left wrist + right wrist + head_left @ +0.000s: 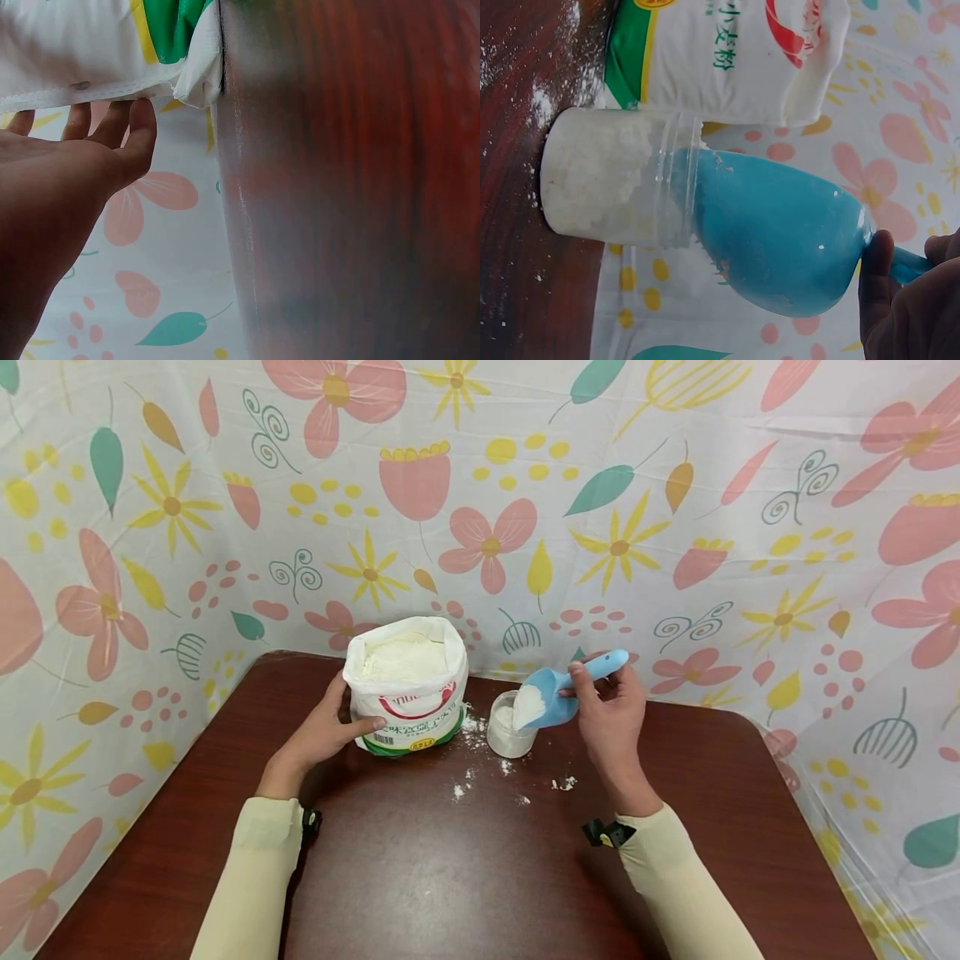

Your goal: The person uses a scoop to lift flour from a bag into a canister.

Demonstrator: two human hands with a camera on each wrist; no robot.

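A white flour bag (408,693) with green and red print stands with its top folded back, full of pale flour (405,658). My left hand (326,727) holds its left side, thumb across the front; in the left wrist view, bent fingertips (141,124) touch the bag. To its right is a clear jar (512,745), largely filled with white flour. My right hand (611,710) grips a light-blue scoop (555,702) by its handle. Flour lies in the scoop, which tilts down to the left with its lip inside the jar's mouth, as the right wrist view shows.
Spilled flour (474,731) dusts the dark brown wooden table (442,877) around the jar, with small clumps (564,783) in front of it. A floral curtain (487,468) hangs directly behind the table's back edge and along both sides.
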